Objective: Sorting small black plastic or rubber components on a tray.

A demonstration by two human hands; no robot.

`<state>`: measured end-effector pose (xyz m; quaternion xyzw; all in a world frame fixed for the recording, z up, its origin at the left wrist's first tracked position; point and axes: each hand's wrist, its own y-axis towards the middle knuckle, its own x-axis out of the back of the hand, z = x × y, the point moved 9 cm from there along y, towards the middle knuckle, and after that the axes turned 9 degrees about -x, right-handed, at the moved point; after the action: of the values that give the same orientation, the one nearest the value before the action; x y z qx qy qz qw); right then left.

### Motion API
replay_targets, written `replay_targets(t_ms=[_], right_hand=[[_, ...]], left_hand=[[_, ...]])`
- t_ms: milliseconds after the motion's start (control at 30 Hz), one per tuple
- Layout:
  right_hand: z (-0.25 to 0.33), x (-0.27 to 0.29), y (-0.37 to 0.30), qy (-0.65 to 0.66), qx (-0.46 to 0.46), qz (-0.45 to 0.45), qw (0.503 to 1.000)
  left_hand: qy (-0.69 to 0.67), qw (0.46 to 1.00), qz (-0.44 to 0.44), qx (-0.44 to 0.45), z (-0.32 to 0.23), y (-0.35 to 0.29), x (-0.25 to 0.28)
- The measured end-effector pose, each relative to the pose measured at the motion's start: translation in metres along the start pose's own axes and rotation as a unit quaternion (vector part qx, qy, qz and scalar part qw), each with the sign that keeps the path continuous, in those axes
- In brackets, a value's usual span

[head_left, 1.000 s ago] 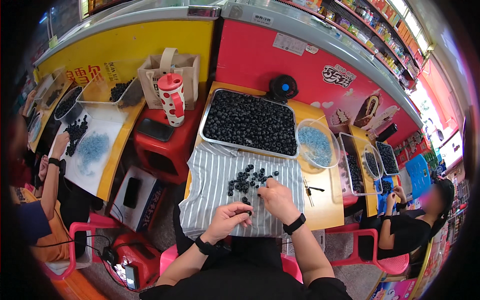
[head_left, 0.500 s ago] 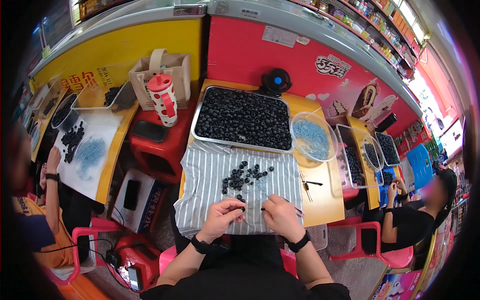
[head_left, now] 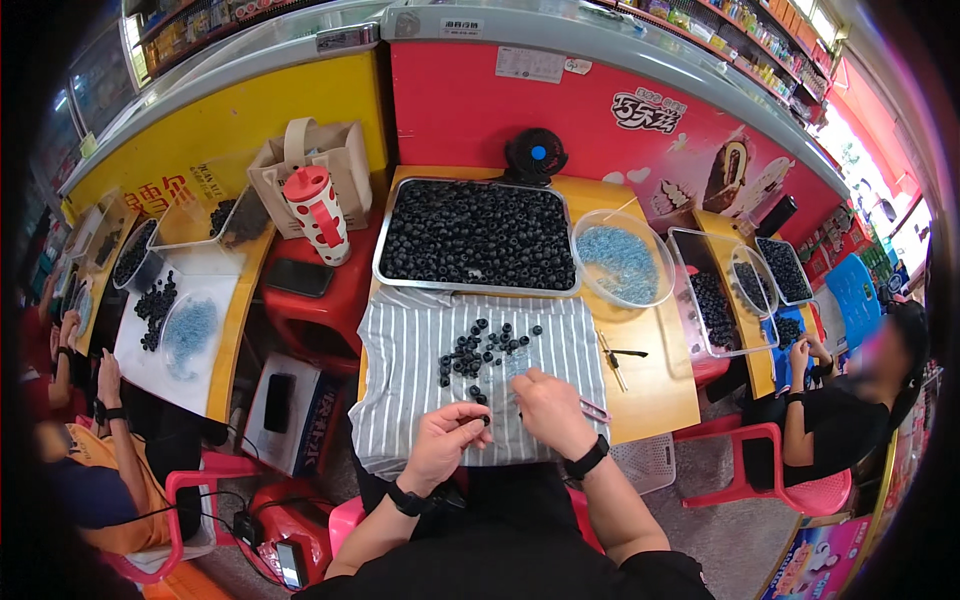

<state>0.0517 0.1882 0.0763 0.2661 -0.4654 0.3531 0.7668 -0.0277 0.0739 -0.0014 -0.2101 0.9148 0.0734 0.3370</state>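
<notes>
My left hand is closed in a pinch on a small black round piece, low over a grey-and-white striped cloth. To its right, my right hand reaches over the cloth with its fingers pressed together; whatever they hold is hidden. Just beyond those fingertips lie a few small clear bluish bits. A loose group of black round pieces, some showing a hole, is spread on the cloth ahead of both hands. A pink narrow tool lies beside my right hand.
Behind the cloth stand a metal tray full of black pieces, a clear tub of bluish bits and a black fan. Thin sticks lie at right. A spotted tumbler stands left. People work at both sides.
My right hand has moved forward, toward the clear bits on the cloth. My left hand still pinches the black piece in about the same place. The whole view has shifted slightly.
</notes>
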Motion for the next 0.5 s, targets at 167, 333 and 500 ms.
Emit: replay_targets(t_ms=[167,333,500], right_hand=[[-0.013,0.012,-0.011,0.21,-0.01,-0.045,0.977],[-0.015,0.012,-0.023,0.254,-0.013,-0.062,0.965],[-0.012,0.004,-0.028,0.325,-0.023,-0.041,0.944]], left_hand=[[0.256,0.962,0.034,-0.091,-0.014,0.006,-0.02],[0.524,0.809,0.046,-0.262,-0.039,0.007,-0.058],[0.466,0.844,0.054,-0.259,-0.043,0.009,-0.058]])
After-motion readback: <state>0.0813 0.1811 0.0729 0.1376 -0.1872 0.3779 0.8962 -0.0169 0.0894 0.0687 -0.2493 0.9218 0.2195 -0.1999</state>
